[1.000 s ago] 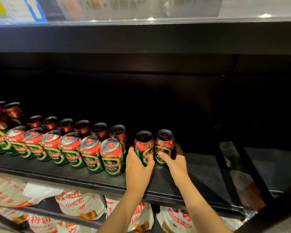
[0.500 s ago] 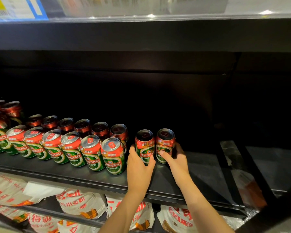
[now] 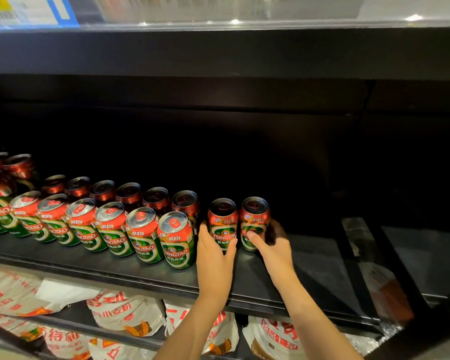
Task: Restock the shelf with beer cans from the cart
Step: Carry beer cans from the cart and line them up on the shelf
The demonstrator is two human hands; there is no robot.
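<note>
Two red and green beer cans stand upright side by side on the black shelf (image 3: 309, 261). My left hand (image 3: 215, 258) wraps the left can (image 3: 222, 219) from the front. My right hand (image 3: 273, 246) grips the right can (image 3: 253, 216), thumb across its label and fingers behind it. To the left, two rows of several matching cans (image 3: 176, 240) run along the shelf, the nearest just beside my left hand. The cart is out of view.
The shelf's right part lies dark and bare, with a shiny patch (image 3: 353, 237) near its right end. Above runs a price-label strip (image 3: 31, 11). Below, white and red printed bags (image 3: 125, 313) fill the lower shelf.
Both hands have pushed the two cans slightly deeper onto the shelf, closer to the back row. The hands still hold them.
</note>
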